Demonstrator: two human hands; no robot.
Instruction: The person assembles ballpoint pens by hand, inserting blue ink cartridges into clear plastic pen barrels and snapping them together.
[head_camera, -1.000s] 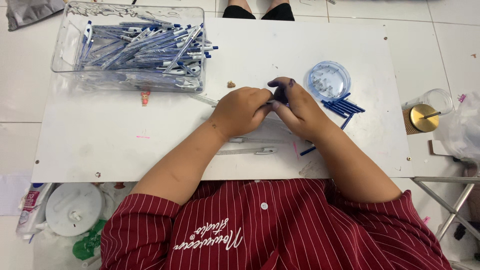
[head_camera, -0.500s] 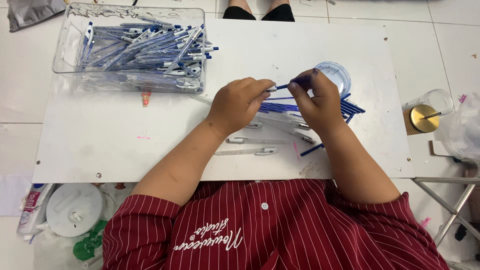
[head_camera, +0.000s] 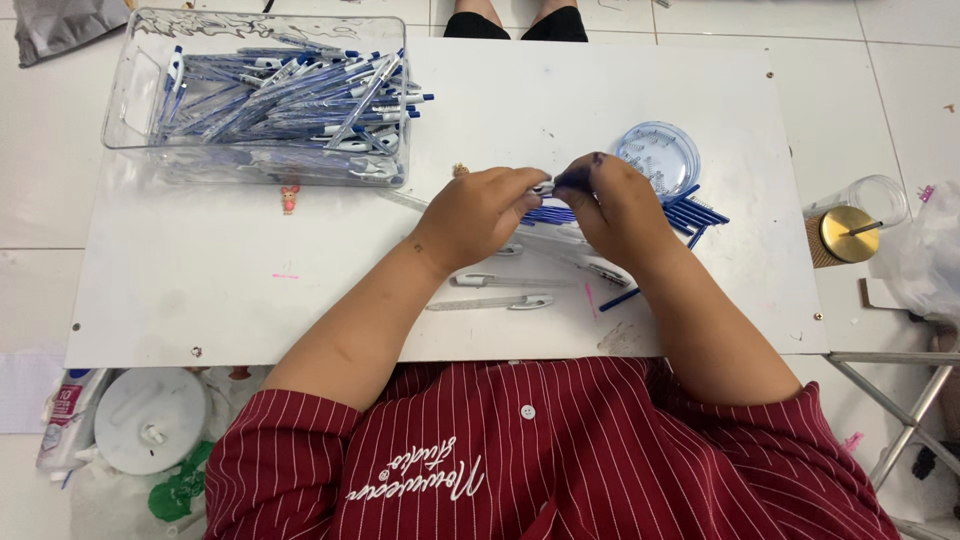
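Observation:
My left hand and my right hand meet over the middle of the white table, fingertips together on a small pen part with a blue end. Under them lies a bundle of blue pen refills that spreads to the right. Clear pen barrels lie on the table just in front of my hands. A round clear lid with tiny parts sits behind my right hand.
A clear plastic bin full of blue-and-white pens stands at the back left. A jar with a gold lid is off the table's right edge. White lids and bottles lie on the floor at the lower left. Someone's legs show at the far edge.
My hands rose off the table, drew apart along a pen piece, then came together again at the fingertips, slightly further back than a second ago.

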